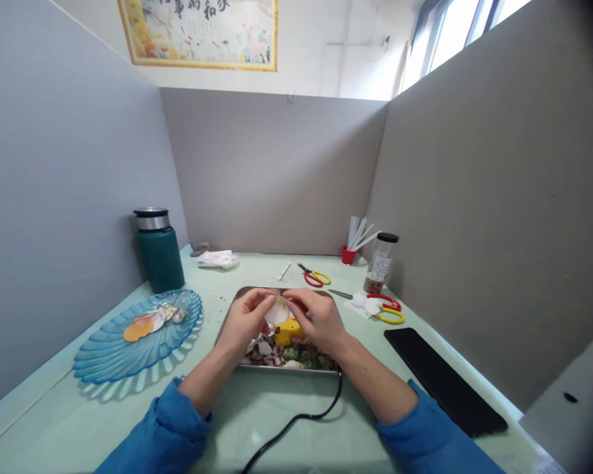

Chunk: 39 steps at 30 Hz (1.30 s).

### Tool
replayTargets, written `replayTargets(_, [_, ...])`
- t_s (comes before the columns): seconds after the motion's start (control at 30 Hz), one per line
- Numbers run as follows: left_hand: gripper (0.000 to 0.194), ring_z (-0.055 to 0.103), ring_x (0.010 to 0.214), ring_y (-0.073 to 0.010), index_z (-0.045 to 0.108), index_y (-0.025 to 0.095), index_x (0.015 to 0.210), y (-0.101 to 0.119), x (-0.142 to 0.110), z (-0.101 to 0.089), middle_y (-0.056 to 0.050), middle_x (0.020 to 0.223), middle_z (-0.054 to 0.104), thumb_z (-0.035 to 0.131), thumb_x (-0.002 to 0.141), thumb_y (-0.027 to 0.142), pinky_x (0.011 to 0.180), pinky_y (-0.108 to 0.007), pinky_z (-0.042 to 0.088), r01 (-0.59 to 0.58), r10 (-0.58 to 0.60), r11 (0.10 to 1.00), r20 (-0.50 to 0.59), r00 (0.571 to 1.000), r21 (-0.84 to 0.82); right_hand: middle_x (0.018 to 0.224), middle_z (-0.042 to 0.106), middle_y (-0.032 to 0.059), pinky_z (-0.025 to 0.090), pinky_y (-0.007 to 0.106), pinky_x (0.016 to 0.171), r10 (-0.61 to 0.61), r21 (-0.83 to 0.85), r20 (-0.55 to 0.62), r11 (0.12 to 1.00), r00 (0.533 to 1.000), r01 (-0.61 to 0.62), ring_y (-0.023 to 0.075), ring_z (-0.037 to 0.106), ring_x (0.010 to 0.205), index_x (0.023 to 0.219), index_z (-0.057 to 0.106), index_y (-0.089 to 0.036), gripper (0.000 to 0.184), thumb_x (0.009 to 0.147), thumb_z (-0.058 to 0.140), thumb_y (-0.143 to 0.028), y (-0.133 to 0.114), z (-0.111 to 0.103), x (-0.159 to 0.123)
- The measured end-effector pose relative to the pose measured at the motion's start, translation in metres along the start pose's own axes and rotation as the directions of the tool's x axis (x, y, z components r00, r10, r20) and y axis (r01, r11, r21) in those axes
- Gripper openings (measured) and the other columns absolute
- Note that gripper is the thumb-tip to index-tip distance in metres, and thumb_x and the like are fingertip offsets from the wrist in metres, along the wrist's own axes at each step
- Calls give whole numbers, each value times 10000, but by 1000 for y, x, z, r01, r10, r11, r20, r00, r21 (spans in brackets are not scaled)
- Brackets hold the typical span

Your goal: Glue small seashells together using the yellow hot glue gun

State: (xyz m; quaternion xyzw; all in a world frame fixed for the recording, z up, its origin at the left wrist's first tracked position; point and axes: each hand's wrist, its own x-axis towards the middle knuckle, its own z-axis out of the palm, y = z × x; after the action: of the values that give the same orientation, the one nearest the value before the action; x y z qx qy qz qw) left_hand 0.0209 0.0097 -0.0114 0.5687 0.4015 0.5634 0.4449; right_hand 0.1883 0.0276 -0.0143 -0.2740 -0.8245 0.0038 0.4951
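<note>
Both hands are raised over a metal tray [296,371], their fingertips close together. My left hand [247,319] and my right hand [319,319] pinch opposite sides of a pale, fan-shaped seashell [277,312]. Below them the tray holds many small shells, among them white shells [264,349] and green shells [310,358]. A yellow hot glue gun [289,331] appears to lie in the tray, partly hidden by my hands and the shell. From the tray's near right corner a black cord [304,416] runs toward me.
On the left, a blue shell-patterned plate [96,362] bears several shells; behind it stands a green bottle [161,260]. Two pairs of scissors [321,278], a clear jar [379,266], a red cup [348,255] of white sticks and a black slab [439,378] lie rightward. Grey partitions [277,171] enclose the table.
</note>
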Motion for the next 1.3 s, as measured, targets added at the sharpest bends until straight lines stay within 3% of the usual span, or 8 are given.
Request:
replayTargets(0.33, [290,392,315,-29,588,151,910,1,-2,1,53,548,539,599,756,397,356,-167,357,-12,12,1000,39,999,6,883,661,63,470,265,719,44,80,-14,996,999,-43,158,605,804,971,609,-176,166,879,473,-195,-2,-1,1])
replayTargets(0.57, [283,306,291,-20,609,125,840,3,-2,1,78,436,466,615,748,393,390,-189,406,19,-18,999,33,999,-50,757,626,31,457,241,618,155,172,4,973,988,-154,133,571,665,875,630,-171,155,876,492,-243,-1,-2,3])
replayTargets(0.67, [284,270,294,-16,611,122,821,5,-2,1,82,428,454,629,735,393,383,-187,399,57,-52,994,56,997,-92,746,615,32,459,235,596,144,230,53,961,988,-152,132,571,659,837,628,-171,180,885,479,-258,2,-2,3])
replayTargets(0.93, [296,397,371,-41,618,124,795,4,-1,0,27,569,563,670,683,393,374,-178,375,119,-111,984,64,992,-133,722,614,30,461,230,566,133,286,90,946,987,-153,126,568,624,839,621,-174,200,888,470,-296,5,-2,1])
replayTargets(1.17, [290,361,313,-23,604,117,843,3,-1,1,43,516,551,651,712,371,382,-176,390,119,-109,983,77,991,-137,575,549,-15,415,202,476,265,361,117,886,957,-290,98,519,489,796,616,-168,255,891,458,-344,9,2,0])
replayTargets(1.3, [283,400,320,-31,590,139,879,4,0,0,55,530,551,647,720,366,429,-194,431,87,-78,980,56,995,-177,623,576,-9,414,206,472,286,386,104,871,952,-304,97,516,494,809,615,-167,226,832,552,-382,8,3,1])
